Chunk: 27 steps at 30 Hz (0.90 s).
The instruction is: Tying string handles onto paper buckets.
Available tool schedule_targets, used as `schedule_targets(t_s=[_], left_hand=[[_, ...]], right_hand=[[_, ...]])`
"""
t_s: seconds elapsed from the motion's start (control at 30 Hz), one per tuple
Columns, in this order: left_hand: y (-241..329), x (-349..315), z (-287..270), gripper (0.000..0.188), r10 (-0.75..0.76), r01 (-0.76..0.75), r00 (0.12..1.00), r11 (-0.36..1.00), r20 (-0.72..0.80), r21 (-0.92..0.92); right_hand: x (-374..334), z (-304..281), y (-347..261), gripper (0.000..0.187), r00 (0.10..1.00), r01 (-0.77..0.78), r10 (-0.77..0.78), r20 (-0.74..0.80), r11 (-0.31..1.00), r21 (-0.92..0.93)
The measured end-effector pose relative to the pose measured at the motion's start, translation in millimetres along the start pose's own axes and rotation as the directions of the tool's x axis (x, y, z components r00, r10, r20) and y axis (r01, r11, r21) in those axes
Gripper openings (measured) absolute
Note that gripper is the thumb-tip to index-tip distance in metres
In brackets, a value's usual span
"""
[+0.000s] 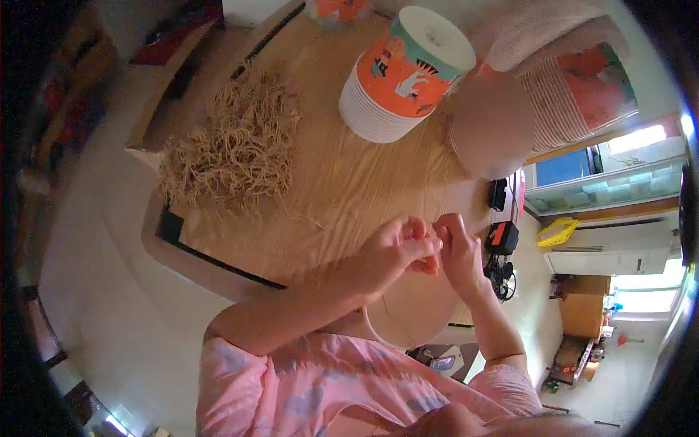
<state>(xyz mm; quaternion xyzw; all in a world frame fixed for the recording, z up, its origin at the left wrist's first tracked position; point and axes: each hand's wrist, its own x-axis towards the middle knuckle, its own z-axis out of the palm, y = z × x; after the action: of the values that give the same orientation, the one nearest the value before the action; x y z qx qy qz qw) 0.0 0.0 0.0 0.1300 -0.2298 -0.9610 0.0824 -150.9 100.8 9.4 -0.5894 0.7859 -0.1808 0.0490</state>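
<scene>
My left hand [397,251] and my right hand [459,251] meet over the near part of the table. The fingers of both are bent and pinched together. What they hold, if anything, is too small or hidden to make out. Just below them, close to my body, is a pale round container [408,317], with what looks like a thin strand across it. Left of my hands lies a loose heap of tangled brown twine-like strands [237,146] on the wood-grain table [328,182].
A stack of orange, green and white paper buckets [408,80] stands upside down at the far middle. Another bucket stack [575,91] lies tilted at the far right. Black devices with cables [502,237] sit right of my hands. A yellow bag [557,231] is beyond.
</scene>
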Motion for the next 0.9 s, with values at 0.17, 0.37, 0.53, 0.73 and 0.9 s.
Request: schedule_targets(t_s=[0.17, 0.37, 0.53, 0.73, 0.9], left_hand=[[7, -23, 2, 0.019, -0.115, -0.005, 0.98, 0.798, 0.16, 0.602], [-15, -13, 13, 0.024, 0.084, -0.235, 0.972, 0.278, 0.22, 0.931], [-19, 15, 10, 0.022, 0.323, -0.322, 0.939, 0.712, 0.116, 0.624], [33, 12, -3, 0.014, 0.172, -0.17, 0.984, 0.884, 0.033, 0.435], [39, 17, -40, 0.015, 0.306, -0.396, 0.896, 0.225, 0.321, 0.89]], right_hand=[[5, 9, -9, 0.006, 0.998, -0.056, 0.058, -0.032, 0.996, 0.071], [4, 3, -10, 0.011, 1.0, -0.022, 0.021, 0.015, 0.996, 0.081], [1, -1, -5, 0.024, 0.994, 0.072, -0.083, 0.068, 0.987, 0.147], [-1, -2, -2, 0.014, 0.993, 0.035, -0.035, 0.113, 0.999, 0.001], [1, 1, 0, 0.01, 0.989, 0.113, -0.125, 0.079, 0.983, 0.146]])
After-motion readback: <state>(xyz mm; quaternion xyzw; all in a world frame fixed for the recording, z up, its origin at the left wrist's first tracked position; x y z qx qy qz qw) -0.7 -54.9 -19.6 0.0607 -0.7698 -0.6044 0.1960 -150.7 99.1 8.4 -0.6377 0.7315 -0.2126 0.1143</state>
